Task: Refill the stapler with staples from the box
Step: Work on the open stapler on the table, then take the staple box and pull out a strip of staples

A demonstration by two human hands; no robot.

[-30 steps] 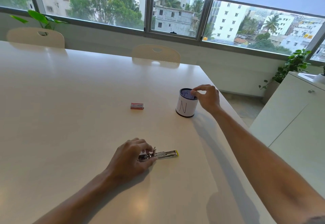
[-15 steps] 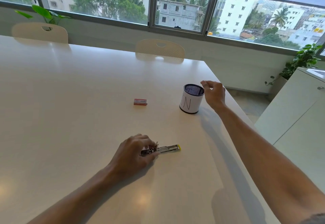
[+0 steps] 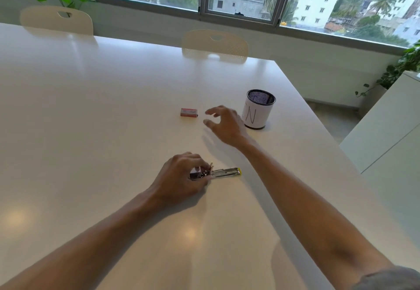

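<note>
Stapler (image 3: pixel 218 172) in left hand (image 3: pixel 181 176) grip mid-table; right hand (image 3: pixel 223 122) open, empty, beside staple box (image 3: pixel 189 112).

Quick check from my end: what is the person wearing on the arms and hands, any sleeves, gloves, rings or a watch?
Both forearms are bare. The left hand and right hand have no gloves, and no ring, watch or band shows on either hand or wrist. The only clothing in view is a grey sleeve edge at the right upper arm, bottom right corner. The left arm leaves the frame before any sleeve appears.
</note>
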